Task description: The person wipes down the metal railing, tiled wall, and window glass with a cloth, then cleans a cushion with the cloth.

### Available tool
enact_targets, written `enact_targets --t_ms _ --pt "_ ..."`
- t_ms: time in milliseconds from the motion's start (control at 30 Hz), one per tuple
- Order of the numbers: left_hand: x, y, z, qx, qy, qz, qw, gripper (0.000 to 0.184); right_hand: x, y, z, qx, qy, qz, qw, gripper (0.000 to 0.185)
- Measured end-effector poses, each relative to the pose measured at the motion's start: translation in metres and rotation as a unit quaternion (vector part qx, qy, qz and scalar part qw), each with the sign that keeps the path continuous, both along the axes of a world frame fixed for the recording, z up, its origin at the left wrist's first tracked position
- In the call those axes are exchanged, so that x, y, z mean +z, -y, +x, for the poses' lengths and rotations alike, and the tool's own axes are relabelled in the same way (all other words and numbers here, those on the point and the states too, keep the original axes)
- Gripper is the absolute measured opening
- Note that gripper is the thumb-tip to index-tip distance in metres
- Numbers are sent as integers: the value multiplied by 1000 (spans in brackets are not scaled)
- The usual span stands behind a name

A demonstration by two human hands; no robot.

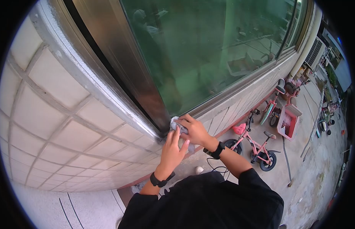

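A crumpled grey-white cloth [173,124] is bunched at the lower corner of the window frame [149,91]. My right hand [194,132] is closed over it, fingers bent and pressing it against the corner. Just below, my left hand [172,148] has its fingers on the lower part of the same cloth, with the thumb apart on the other side. A pale end of the cloth shows beneath the hands. Part of the cloth is hidden by my fingers. Each wrist wears a dark band.
Green window glass [196,57] rises above the sill. White wall tiles [67,126] spread to the left. On the ground at right stand a pink children's bicycle [255,147], a pink crate [288,123] and more small bikes. An air-conditioner unit [314,52] sits farther back.
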State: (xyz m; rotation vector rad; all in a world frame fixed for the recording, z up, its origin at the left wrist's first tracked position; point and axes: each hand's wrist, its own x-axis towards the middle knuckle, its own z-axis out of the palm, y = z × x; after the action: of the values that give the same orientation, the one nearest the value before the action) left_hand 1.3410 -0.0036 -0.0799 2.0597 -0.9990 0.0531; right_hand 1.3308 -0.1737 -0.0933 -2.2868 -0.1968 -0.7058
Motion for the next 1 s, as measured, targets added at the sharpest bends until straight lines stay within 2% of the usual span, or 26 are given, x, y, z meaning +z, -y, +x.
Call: enact_targets --t_ms 67,167,233,300,333,433,633,767,867,1000 --pt "16 1 3 -23 37 -50 998 69 23 -2 -1 -9 35 16 999 53" --pt "62 17 8 -44 106 -149 982 69 78 1 9 -68 224 0 972 59" --pt "83 33 17 -52 118 -179 975 68 97 13 27 -117 387 -65 912 56" --pt "103 54 26 -60 141 -195 969 69 108 28 48 -182 447 -110 869 53" --pt "106 65 30 -51 131 -197 970 69 105 33 57 -186 435 -100 875 54" --pt "89 78 37 -21 194 -177 965 70 72 39 79 -174 429 -65 884 57" --pt "51 46 25 31 152 -146 977 75 10 2 84 -117 379 -36 917 61" --pt "60 46 15 60 182 -142 971 84 39 -3 86 -58 381 -47 922 55" --pt "79 72 17 78 208 -186 957 87 94 17 82 -19 390 -81 917 51" --pt "121 120 26 39 231 -242 942 88 159 63 81 -32 442 -115 889 50"
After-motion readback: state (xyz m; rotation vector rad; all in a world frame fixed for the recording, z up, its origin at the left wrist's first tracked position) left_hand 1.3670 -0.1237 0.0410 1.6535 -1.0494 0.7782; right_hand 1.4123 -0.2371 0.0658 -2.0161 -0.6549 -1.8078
